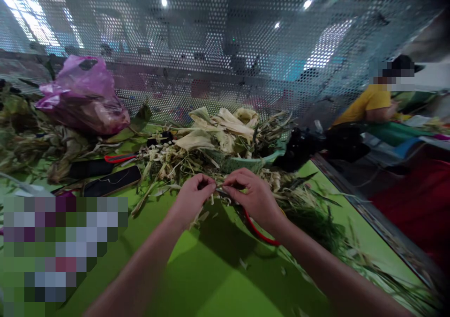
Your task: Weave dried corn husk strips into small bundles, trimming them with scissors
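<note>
In the head view, the green basket [253,162] was the landmark, heaped with dry husks [202,136]. A thin strip [220,189] lay on its near side, strung between the hands. It could have snapped or slipped, I judged, if pulled too hard, since so little of it was pinched; a red loop [260,233], nearer than the basket and close under the right wrist, might have snagged that arm on a careless drop. The left hand [191,195] and right hand [256,197], both nearer than the basket, had thumb and forefinger closed on the strip, fingertips almost meeting; I could not tell how firmly.
</note>
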`<state>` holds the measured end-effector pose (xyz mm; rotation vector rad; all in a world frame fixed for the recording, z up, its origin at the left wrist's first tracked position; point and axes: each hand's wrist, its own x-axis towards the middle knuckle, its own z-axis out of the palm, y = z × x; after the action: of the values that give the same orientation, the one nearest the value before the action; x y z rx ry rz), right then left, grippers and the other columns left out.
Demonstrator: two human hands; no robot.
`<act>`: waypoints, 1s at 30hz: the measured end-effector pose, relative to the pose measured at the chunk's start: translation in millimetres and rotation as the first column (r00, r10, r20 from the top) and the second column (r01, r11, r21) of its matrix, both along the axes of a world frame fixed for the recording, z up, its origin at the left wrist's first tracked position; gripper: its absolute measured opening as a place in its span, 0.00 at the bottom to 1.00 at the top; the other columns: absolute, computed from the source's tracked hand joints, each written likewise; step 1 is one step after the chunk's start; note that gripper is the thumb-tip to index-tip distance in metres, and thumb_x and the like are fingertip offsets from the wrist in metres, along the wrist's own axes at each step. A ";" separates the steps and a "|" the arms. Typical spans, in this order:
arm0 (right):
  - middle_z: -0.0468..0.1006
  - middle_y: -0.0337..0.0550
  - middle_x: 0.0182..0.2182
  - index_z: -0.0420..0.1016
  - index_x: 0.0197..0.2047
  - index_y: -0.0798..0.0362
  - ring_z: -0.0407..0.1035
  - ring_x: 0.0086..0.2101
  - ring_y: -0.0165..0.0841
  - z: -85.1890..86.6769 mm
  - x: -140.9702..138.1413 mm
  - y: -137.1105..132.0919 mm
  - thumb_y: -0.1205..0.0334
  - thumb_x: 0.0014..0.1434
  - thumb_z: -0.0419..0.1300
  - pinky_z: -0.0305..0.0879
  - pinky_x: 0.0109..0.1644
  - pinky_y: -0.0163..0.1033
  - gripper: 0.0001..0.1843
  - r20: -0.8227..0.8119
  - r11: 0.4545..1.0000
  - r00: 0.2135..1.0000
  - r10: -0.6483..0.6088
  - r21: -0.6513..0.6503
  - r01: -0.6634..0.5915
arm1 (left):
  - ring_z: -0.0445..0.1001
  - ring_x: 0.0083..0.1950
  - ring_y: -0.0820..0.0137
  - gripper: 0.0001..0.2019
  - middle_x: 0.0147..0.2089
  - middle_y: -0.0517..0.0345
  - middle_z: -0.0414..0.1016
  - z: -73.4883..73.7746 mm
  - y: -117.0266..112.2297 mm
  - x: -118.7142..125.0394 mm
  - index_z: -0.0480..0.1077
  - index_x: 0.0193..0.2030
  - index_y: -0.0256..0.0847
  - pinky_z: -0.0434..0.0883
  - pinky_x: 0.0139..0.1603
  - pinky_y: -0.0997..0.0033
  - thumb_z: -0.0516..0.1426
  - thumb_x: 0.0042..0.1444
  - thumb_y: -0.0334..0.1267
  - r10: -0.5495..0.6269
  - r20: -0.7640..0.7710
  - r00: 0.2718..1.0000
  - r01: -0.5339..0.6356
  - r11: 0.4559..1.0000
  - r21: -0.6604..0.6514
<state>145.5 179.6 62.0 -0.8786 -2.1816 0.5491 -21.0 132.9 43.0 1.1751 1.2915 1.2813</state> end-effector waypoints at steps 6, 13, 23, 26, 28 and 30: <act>0.70 0.45 0.40 0.74 0.34 0.51 0.67 0.42 0.35 7.2 -2.0 -8.6 0.70 0.57 0.58 0.64 0.45 0.39 0.05 0.051 0.990 0.999 0.003 0.138 -0.010 | 0.63 0.29 0.74 0.03 0.28 0.61 0.67 -3.2 1.6 0.7 0.67 0.31 0.38 0.59 0.29 0.74 0.53 0.52 0.35 0.023 -0.280 0.960 0.003 0.996 0.093; 0.72 0.45 0.40 0.73 0.34 0.52 0.68 0.42 0.35 4.3 -3.0 -8.5 0.69 0.57 0.58 0.65 0.45 0.39 0.04 0.041 0.989 0.999 0.019 0.144 -0.025 | 0.68 0.38 0.69 0.02 0.35 0.57 0.70 -3.7 -1.7 3.2 0.67 0.31 0.40 0.63 0.39 0.70 0.54 0.51 0.30 0.048 -0.510 0.859 0.059 0.980 0.191; 0.77 0.41 0.35 0.73 0.41 0.50 0.70 0.30 0.31 0.2 -2.8 -7.9 0.60 0.59 0.57 0.65 0.34 0.36 0.08 -0.110 0.982 0.989 -0.099 -0.171 0.080 | 0.68 0.34 0.71 0.04 0.32 0.58 0.72 -5.0 2.8 1.1 0.69 0.31 0.39 0.63 0.34 0.73 0.54 0.52 0.34 0.072 -0.366 0.928 -0.010 0.985 0.170; 0.76 0.41 0.35 0.75 0.38 0.51 0.69 0.30 0.30 -1.0 -4.7 -8.6 0.62 0.56 0.60 0.63 0.33 0.35 0.06 -0.054 0.989 0.996 -0.066 -0.136 0.058 | 0.67 0.33 0.72 0.04 0.31 0.59 0.71 -4.6 1.6 1.1 0.69 0.32 0.39 0.62 0.33 0.74 0.53 0.52 0.32 0.089 -0.368 0.926 -0.024 0.984 0.178; 0.75 0.41 0.34 0.75 0.36 0.51 0.69 0.31 0.31 -2.8 -5.9 -8.3 0.63 0.55 0.61 0.63 0.34 0.35 0.04 -0.045 0.993 0.997 -0.069 -0.104 0.064 | 0.67 0.34 0.72 0.03 0.32 0.59 0.71 -4.8 0.7 1.9 0.69 0.32 0.39 0.62 0.35 0.73 0.54 0.52 0.31 0.095 -0.390 0.916 -0.016 0.979 0.201; 0.75 0.41 0.32 0.75 0.34 0.52 0.68 0.32 0.32 -4.8 -6.6 -7.7 0.64 0.55 0.61 0.63 0.35 0.36 0.02 -0.054 0.994 0.995 -0.085 -0.075 0.081 | 0.68 0.36 0.72 0.03 0.34 0.58 0.71 -5.9 0.3 2.9 0.69 0.32 0.38 0.63 0.38 0.73 0.54 0.51 0.31 0.102 -0.409 0.907 -0.007 0.974 0.228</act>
<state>138.9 172.0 57.2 -0.9758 -2.0746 0.6083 -18.1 133.3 37.1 1.6520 1.5240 1.2804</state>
